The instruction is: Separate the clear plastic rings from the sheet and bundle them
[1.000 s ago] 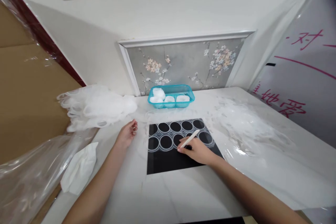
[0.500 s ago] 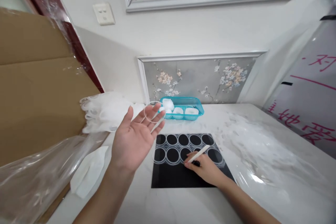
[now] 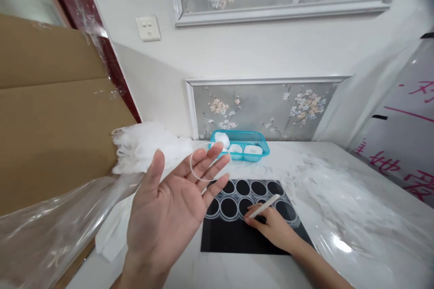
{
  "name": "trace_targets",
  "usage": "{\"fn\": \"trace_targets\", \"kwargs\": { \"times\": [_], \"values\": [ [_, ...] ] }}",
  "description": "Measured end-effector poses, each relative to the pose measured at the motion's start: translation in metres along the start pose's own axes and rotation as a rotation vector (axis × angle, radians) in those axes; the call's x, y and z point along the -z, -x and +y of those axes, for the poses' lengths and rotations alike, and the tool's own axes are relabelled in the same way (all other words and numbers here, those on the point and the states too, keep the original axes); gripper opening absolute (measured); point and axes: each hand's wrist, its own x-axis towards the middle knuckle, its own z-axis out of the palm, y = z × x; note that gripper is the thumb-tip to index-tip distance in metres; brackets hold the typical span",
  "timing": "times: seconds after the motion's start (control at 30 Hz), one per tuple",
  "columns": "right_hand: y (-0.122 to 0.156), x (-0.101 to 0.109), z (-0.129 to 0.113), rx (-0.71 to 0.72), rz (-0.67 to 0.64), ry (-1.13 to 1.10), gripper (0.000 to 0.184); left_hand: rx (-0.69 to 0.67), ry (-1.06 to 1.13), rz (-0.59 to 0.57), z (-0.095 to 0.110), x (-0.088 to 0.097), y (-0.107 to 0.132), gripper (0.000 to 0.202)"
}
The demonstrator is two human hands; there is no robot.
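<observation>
My left hand [image 3: 171, 210] is raised palm up in front of me with its fingers spread. A thin clear plastic ring [image 3: 203, 165] lies across its fingertips. My right hand [image 3: 271, 226] rests on a black mat [image 3: 237, 237] on the white table and pinches a slim white stick [image 3: 264, 206] like a pen. The stick's lower end touches the mat beside rows of clear rings [image 3: 242, 196] laid out on it.
A turquoise basket [image 3: 240, 145] with white rolls stands at the wall. A heap of clear rings [image 3: 145, 146] lies at the back left, loose ones [image 3: 325, 189] to the right. A white cloth [image 3: 108, 235], cardboard wrapped in plastic [image 3: 50, 144] and a whiteboard [image 3: 403, 144] flank the table.
My left hand rose from the table with a clear ring on its fingers and came closer to the camera. The view tilted up. My right hand stayed on the mat.
</observation>
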Motion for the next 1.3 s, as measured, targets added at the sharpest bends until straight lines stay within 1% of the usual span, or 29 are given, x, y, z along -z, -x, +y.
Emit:
{"fn": "trace_targets", "kwargs": {
  "times": [0.3,0.57,0.73,1.3],
  "values": [
    [0.0004,-0.002,0.0047,-0.001,0.001,0.012,0.018,-0.001,0.016,-0.008,-0.0003,0.0008,0.0035,0.055],
    [0.0001,0.0001,0.0009,-0.024,-0.004,0.003,0.019,0.03,0.105,-0.116,-0.0011,0.0,0.0033,0.06],
    [0.0009,0.0,0.0016,-0.02,0.004,-0.005,0.019,0.045,0.145,-0.156,-0.001,-0.0014,0.0043,0.061],
    [0.0007,0.0007,0.0026,0.008,0.004,0.001,0.018,0.02,0.075,-0.143,-0.0006,-0.0006,0.0046,0.057]
  ]
}}
